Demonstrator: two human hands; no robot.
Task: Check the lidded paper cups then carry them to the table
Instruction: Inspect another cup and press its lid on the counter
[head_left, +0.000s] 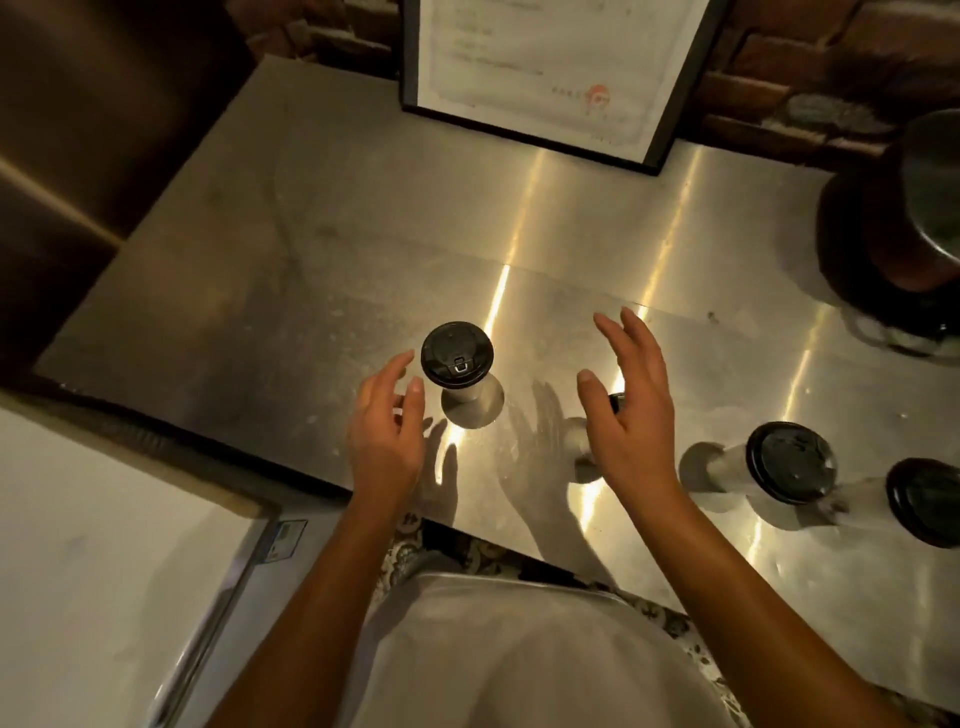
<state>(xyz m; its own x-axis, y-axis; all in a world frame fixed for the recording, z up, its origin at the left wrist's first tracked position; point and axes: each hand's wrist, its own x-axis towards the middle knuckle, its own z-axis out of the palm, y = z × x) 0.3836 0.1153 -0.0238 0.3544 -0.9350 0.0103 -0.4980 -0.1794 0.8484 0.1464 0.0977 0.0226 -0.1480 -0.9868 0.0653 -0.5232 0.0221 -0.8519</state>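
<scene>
Several white paper cups with black lids stand on a steel counter (322, 249). One cup (456, 358) is just right of my left hand (387, 431), whose relaxed fingers hover beside it without touching. My right hand (626, 400) is spread open above a second cup (576, 441), which it mostly hides; only the cup's wall and a bit of lid show. Two more lidded cups stand at the right, one (789, 462) near my right wrist and one (922, 501) at the frame's edge. Neither hand holds anything.
A black-framed printed sheet (545, 67) leans against the brick wall at the back. A dark round vessel (914, 228) stands at the far right. A white appliance top (104, 545) lies lower left, beyond the counter's front edge.
</scene>
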